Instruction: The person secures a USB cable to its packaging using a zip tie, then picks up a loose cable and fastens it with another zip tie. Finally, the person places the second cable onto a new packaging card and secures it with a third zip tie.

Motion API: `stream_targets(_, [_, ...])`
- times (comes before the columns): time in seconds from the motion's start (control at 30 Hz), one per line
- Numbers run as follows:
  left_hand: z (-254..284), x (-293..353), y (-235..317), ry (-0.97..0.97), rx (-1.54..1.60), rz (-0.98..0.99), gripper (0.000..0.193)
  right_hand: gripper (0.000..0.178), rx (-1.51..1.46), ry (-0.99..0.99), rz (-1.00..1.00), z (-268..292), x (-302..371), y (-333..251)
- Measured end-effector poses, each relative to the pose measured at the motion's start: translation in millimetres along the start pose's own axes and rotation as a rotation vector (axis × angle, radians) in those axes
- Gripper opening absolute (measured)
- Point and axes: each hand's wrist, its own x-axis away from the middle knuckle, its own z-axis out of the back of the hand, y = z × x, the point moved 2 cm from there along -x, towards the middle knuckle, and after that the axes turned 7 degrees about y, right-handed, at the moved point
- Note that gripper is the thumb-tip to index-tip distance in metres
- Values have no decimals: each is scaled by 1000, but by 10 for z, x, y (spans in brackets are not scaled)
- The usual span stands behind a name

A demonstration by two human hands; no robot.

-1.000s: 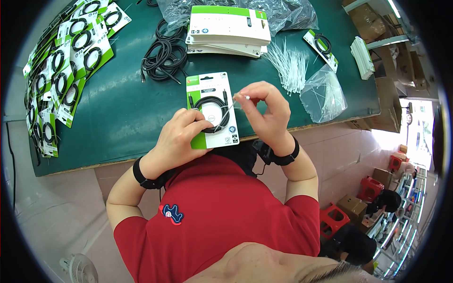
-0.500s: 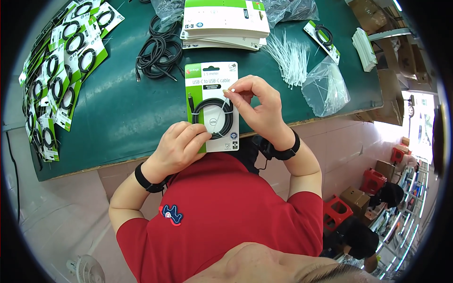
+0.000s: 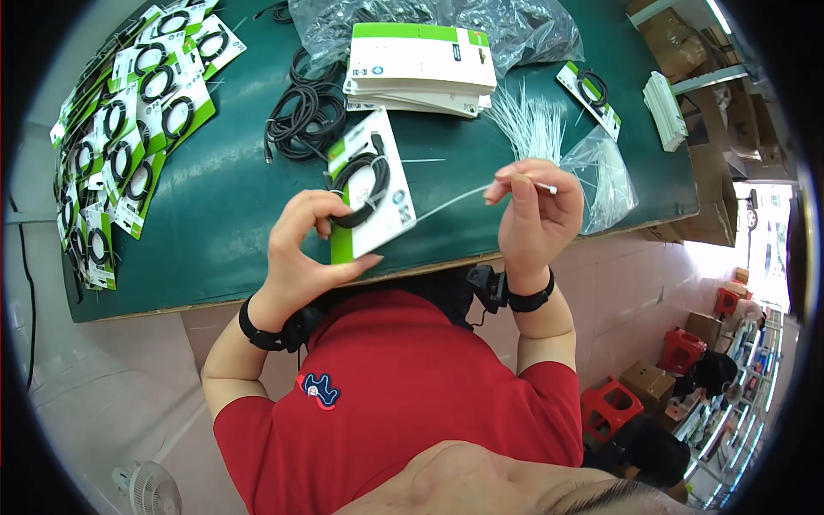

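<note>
Green-and-white card (image 3: 386, 221), tilted, near: small round blue badge (image 3: 398, 197) and a dark mark printed toward its right side, any wording not legible at this angle. Far side, stack of cards (image 3: 412, 56): top one bears a small dark label (image 3: 457, 53) at right and a round blue emblem (image 3: 378, 71) at left, lettering too small to make out. Heap of packed cards (image 3: 129, 120) at left and single packed card (image 3: 606, 115) at far right carry small print, likewise unreadable.
</note>
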Motion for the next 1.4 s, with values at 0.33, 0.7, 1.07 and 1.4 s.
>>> stream_targets(0.33, [201, -291, -89, -247, 1044, 966, 42, 20, 188, -326, 153, -275, -282, -158])
stream_targets(0.7, [25, -293, -147, -429, 1039, 1137, 48, 24, 299, -390, 335, -368, -360, -177])
stream_targets(1.07, [2, -302, -133, -446, 1041, 1125, 54, 23, 298, -488, 390, -403, -356, -141])
stream_targets(1.4, [-46, -309, -181, -462, 1018, 1140, 54, 17, 404, -608, 64, -419, -242, -35])
